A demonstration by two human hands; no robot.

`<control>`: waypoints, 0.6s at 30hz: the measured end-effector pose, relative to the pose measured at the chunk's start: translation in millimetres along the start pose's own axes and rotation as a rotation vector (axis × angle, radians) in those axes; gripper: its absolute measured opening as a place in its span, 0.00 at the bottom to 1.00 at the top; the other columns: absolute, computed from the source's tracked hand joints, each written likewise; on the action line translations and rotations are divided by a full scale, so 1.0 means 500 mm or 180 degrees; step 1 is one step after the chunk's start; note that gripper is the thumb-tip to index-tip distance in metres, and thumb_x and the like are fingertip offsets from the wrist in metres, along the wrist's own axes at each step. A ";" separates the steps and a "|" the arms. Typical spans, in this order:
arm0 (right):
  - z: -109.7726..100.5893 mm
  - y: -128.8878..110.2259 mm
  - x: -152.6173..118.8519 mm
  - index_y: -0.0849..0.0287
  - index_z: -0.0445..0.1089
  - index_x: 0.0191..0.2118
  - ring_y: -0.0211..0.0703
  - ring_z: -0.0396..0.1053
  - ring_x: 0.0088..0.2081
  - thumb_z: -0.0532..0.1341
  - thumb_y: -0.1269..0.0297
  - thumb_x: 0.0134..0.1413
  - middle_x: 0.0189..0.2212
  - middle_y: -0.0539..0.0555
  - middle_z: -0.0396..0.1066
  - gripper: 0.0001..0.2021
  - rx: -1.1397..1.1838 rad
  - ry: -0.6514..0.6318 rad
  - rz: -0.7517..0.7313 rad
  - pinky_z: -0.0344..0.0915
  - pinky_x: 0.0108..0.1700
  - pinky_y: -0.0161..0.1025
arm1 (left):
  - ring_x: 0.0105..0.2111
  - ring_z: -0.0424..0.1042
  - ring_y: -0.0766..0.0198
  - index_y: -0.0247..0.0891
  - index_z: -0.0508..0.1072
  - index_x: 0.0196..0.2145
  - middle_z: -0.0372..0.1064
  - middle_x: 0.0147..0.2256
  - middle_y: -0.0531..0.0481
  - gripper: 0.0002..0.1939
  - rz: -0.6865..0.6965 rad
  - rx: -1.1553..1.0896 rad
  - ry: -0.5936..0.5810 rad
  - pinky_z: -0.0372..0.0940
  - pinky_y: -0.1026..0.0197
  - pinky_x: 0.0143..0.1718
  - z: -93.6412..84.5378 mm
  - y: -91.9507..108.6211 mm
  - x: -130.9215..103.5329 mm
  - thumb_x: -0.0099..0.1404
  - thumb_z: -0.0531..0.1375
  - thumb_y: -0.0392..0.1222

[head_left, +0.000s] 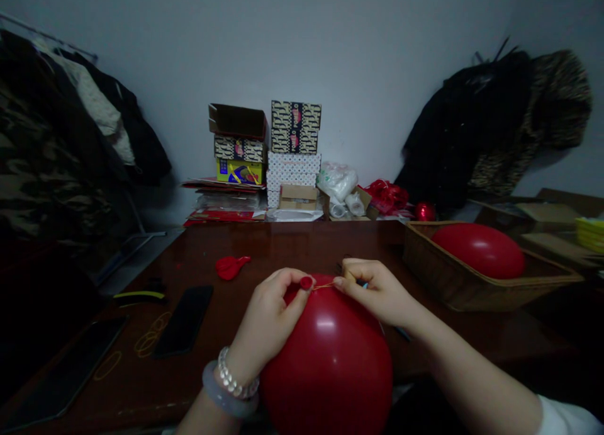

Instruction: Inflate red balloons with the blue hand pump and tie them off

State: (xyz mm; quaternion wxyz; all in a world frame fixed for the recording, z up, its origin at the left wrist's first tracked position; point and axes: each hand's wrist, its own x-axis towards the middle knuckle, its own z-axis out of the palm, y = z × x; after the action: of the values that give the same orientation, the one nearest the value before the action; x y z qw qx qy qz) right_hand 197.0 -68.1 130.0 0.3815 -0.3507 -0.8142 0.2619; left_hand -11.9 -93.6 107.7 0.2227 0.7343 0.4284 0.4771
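A large inflated red balloon (330, 359) stands in front of me at the table's near edge, its neck at the top. Thumb and fingers of my left hand (271, 315) pinch that neck, and the rolled red mouth pokes out above the thumb. My right hand (375, 290) grips a thin orange-yellow rubber band (324, 286), pulled taut sideways from the neck. A small blue bit shows by the right fingers; I cannot make out what it is. On the table behind my left hand lies a flat, uninflated red balloon (230, 267).
A basket (448, 296) at the right holds another inflated red balloon (481, 251). Left on the table (302, 243) lie a black phone (184, 320), a dark tablet-like slab (70, 372) and several loose rubber bands (151, 335). Stacked boxes (295, 170) stand along the wall.
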 end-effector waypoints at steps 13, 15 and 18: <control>0.017 -0.052 -0.003 0.54 0.74 0.46 0.39 0.64 0.33 0.61 0.61 0.51 0.32 0.51 0.69 0.15 0.2292 0.0179 0.0961 0.60 0.40 0.39 | 0.37 0.70 0.63 0.39 0.71 0.36 0.72 0.36 0.50 0.06 0.0094 0.0177 -0.0160 0.64 0.61 0.40 0.004 0.009 -0.003 0.62 0.55 0.34; 0.034 -0.049 0.003 0.52 0.74 0.47 0.38 0.62 0.32 0.61 0.60 0.52 0.31 0.51 0.68 0.15 0.1989 0.0623 0.1013 0.59 0.40 0.39 | 0.38 0.70 0.63 0.40 0.71 0.36 0.72 0.37 0.50 0.06 0.0152 0.0235 -0.0152 0.64 0.60 0.41 0.005 0.009 -0.006 0.63 0.55 0.34; 0.058 -0.036 0.013 0.50 0.75 0.45 0.40 0.62 0.36 0.62 0.59 0.52 0.31 0.50 0.65 0.14 0.1350 0.1101 0.0694 0.59 0.43 0.40 | 0.39 0.70 0.62 0.40 0.71 0.36 0.72 0.37 0.49 0.07 0.0252 0.0364 -0.0121 0.64 0.59 0.42 0.004 0.010 -0.011 0.62 0.55 0.35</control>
State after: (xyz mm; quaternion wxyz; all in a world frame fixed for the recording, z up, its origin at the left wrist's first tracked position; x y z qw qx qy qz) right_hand 163.9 -78.5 128.8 0.5490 -0.3880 -0.6216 0.4020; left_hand -8.7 -100.6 107.9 0.1695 0.7711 0.4212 0.4463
